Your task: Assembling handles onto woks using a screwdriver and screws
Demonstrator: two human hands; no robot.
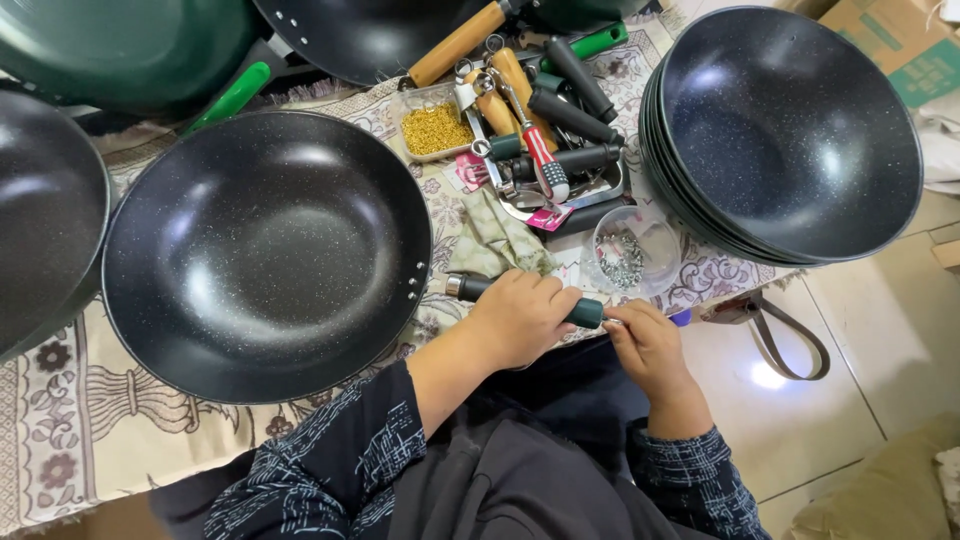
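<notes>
One dark handle (520, 300), lower centre of the frame, lying across the table edge: left hand (520, 318) wrapped around it, fingers closed on its middle; right hand (648, 345) at its right end, fingertips pinched together on something too small to tell. One black pan (266, 255), centre left, just beside the handle's metal tip. One stack of black pans (790, 130), upper right. One clear bowl of screws (630, 258), one tub of gold pieces (435, 128), one tray of spare handles (560, 130), upper centre.

One stack of dark pans (790, 130), two small dishes of fasteners (632, 252), two hands (520, 318).
</notes>
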